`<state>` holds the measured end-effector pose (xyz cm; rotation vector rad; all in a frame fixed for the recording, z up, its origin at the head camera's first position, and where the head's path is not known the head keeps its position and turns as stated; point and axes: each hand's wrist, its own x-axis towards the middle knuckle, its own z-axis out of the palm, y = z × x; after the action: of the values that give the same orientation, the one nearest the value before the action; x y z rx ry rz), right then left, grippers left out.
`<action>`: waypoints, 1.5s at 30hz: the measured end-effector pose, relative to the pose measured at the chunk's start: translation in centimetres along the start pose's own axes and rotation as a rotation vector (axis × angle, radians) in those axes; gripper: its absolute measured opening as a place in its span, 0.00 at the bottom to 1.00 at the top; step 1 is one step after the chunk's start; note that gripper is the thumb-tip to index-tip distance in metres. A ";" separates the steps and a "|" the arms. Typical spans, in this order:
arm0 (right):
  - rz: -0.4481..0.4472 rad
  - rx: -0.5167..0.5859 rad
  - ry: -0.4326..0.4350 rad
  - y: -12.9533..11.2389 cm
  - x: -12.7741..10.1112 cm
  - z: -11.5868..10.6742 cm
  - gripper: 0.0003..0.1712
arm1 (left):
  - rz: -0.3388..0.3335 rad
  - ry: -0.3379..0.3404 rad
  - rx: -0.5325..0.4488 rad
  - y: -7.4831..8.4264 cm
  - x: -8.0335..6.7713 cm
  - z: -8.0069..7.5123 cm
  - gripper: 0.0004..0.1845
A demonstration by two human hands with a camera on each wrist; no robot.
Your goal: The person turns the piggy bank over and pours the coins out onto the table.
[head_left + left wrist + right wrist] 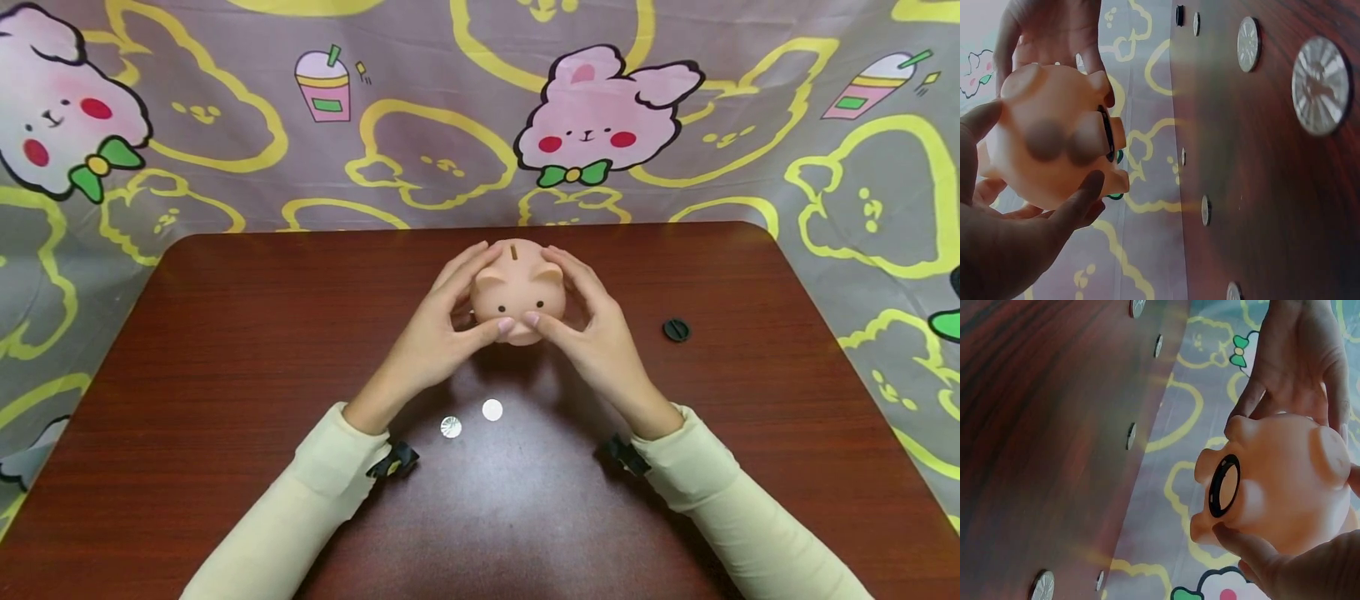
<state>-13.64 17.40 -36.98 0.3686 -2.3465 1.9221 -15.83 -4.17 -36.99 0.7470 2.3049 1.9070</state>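
i hold the piggy bank point(517, 290) lifted just above the table point(225, 350), left hand point(442, 333) and right hand point(592, 333) curled round its sides, thumbs pinching the snout. its underside hole point(1224, 485) is unplugged; the black plug point(676, 330) lies apart to the right. two coins point(471, 418) rest beneath my wrists. i judge further coins could drop through that hole, or the smooth body could slip.

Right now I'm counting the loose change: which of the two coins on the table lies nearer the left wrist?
The patterned, shinier coin, which lies closer to the left sleeve. The plain white-looking coin lies to its right, nearer the piggy bank.
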 end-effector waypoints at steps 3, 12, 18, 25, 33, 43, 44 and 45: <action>0.019 0.017 -0.031 -0.1 -0.1 0.5 0.42 | -0.010 -0.001 0.025 0.0 -0.5 -0.6 0.41; 0.018 -0.022 -0.160 -0.5 0.0 1.9 0.42 | -0.055 -0.024 0.085 -0.1 -2.3 -3.0 0.41; -0.025 -0.064 -0.216 -0.7 0.2 3.9 0.42 | -0.068 -0.033 0.097 -0.3 -4.1 -5.2 0.42; -0.040 -0.112 -0.239 -0.9 1.0 7.4 0.41 | -0.074 -0.026 0.155 -0.9 -6.0 -8.4 0.41; -0.062 -0.272 -0.292 -1.0 2.8 12.2 0.43 | -0.086 0.000 0.246 -2.2 -8.0 -12.7 0.41; -0.044 -0.328 -0.337 -0.4 6.0 16.4 0.42 | -0.109 0.062 0.269 -4.1 -8.2 -16.2 0.39; -0.042 -0.328 -0.337 -0.3 6.3 16.7 0.42 | -0.105 0.066 0.269 -4.2 -8.1 -16.4 0.40; -0.039 -0.325 -0.334 -0.2 6.5 16.9 0.42 | -0.100 0.070 0.268 -4.2 -7.9 -16.6 0.40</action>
<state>-18.46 0.01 -38.85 0.7458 -2.7730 1.5203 -15.92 -22.96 -39.12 0.5798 2.6207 1.6281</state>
